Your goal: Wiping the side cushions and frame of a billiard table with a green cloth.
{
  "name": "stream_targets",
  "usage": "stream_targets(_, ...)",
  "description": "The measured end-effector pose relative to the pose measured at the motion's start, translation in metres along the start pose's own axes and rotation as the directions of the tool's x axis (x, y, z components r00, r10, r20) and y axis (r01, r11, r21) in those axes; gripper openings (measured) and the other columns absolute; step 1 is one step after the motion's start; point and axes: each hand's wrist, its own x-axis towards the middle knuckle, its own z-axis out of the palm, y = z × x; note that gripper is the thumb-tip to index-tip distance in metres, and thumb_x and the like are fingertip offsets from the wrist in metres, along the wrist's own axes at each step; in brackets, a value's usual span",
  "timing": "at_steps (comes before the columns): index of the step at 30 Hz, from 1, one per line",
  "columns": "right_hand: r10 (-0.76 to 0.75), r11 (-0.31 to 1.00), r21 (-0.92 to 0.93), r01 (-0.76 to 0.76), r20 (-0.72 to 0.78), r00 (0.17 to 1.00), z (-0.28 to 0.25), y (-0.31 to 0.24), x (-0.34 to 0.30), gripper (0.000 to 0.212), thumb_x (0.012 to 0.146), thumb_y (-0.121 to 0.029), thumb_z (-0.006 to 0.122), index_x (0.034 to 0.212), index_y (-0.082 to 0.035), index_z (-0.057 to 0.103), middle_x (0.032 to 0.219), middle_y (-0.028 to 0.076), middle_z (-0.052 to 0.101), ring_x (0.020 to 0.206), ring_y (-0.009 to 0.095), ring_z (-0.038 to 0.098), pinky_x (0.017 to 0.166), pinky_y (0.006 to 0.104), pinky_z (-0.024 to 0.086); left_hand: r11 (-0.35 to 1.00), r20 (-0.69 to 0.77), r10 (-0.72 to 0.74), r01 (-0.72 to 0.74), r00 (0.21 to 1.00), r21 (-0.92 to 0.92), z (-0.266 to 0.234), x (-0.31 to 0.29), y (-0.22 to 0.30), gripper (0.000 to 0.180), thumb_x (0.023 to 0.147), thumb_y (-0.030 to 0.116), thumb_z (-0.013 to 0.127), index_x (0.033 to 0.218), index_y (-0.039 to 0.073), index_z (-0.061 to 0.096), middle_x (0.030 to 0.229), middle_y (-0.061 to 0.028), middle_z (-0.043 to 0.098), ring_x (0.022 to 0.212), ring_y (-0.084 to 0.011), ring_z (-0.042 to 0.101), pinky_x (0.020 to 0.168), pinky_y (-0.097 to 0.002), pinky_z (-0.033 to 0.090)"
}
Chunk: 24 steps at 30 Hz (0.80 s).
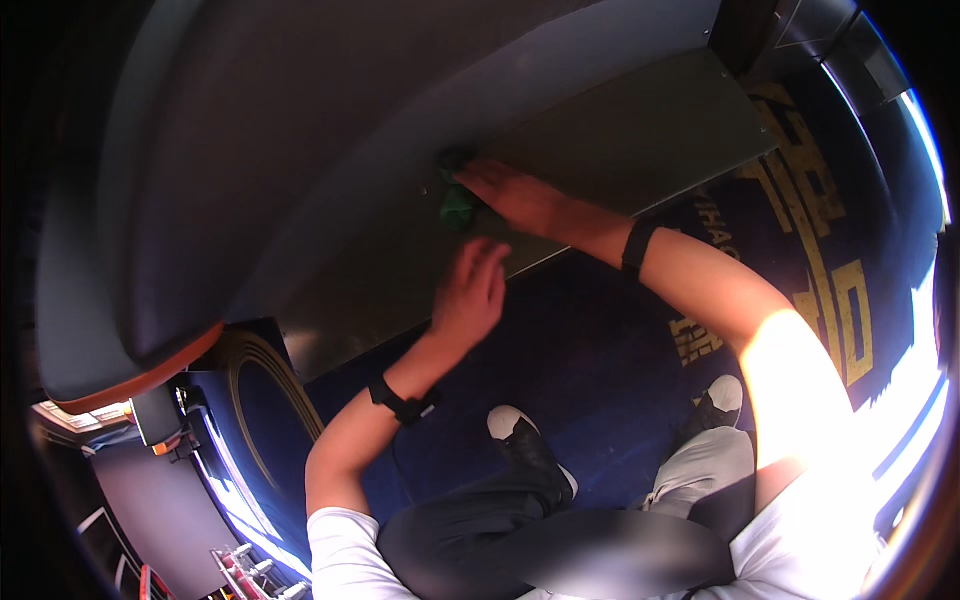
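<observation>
A crumpled green cloth (458,207) lies against the grey metal panel (630,140) under the large dark body of the equipment. My right hand (510,195) reaches in from the right and presses this cloth to the panel, its fingers closed over the upper part. Part of the cloth is hidden in shadow and behind the fingers. Just below and nearer to me, my left hand (472,292) hovers with loosely bent fingers, slightly blurred. It holds nothing that I can see and stays apart from the cloth. Dark bands circle both wrists.
Above hangs the dark curved housing (270,150), with an orange-brown lower edge (150,375) at the left. A dark blue mat (590,330) with gold patterns covers the floor beneath my feet. Bright sunlight falls at the right. Metal parts (255,575) stand at the lower left.
</observation>
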Motion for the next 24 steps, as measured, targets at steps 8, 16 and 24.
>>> stream_targets(8, 0.275, 0.961, 0.088, -0.263, -0.184, 0.943, -0.042, -0.020, -0.018, 0.029, 0.075, 0.002, 0.059, 0.103, -0.004, 0.053, 0.103, 0.013, 0.054, 0.096, 0.034, 0.055, 0.082, 0.0421, 0.047, 0.975, 0.033, 0.066, -0.072, 0.997, 0.210, 0.007, 0.068, -0.027, 0.052, 0.079, 0.018, 0.070, 0.127, 0.011, 0.051, 0.125, -0.0154, 0.046, 0.104, -0.0352, 0.051, 0.088, -0.0438, 0.046)
stream_targets(16, 0.122, 0.992, 0.040, -0.117, -0.140, 0.983, -0.042, -0.029, -0.041, 0.021, 0.071, 0.006, 0.056, 0.089, -0.005, 0.056, 0.087, 0.010, 0.055, 0.083, 0.032, 0.055, 0.074, 0.0408, 0.045, 0.869, 0.104, 0.107, -0.144, 0.989, 0.473, 0.014, 0.091, -0.076, 0.038, 0.079, 0.007, 0.064, 0.116, 0.013, 0.059, 0.113, -0.0077, 0.051, 0.096, -0.0285, 0.053, 0.079, -0.0379, 0.051)
stream_targets(24, 0.076, 0.995, 0.073, -0.071, -0.078, 0.994, -0.045, -0.029, -0.051, 0.024, 0.070, 0.005, 0.056, 0.091, -0.007, 0.057, 0.086, 0.008, 0.055, 0.079, 0.029, 0.055, 0.069, 0.0391, 0.046, 0.670, 0.050, 0.093, -0.099, 0.994, 0.736, -0.052, 0.006, -0.157, 0.049, 0.074, 0.004, 0.061, 0.121, 0.017, 0.056, 0.111, -0.0083, 0.050, 0.093, -0.0277, 0.053, 0.078, -0.0368, 0.050)
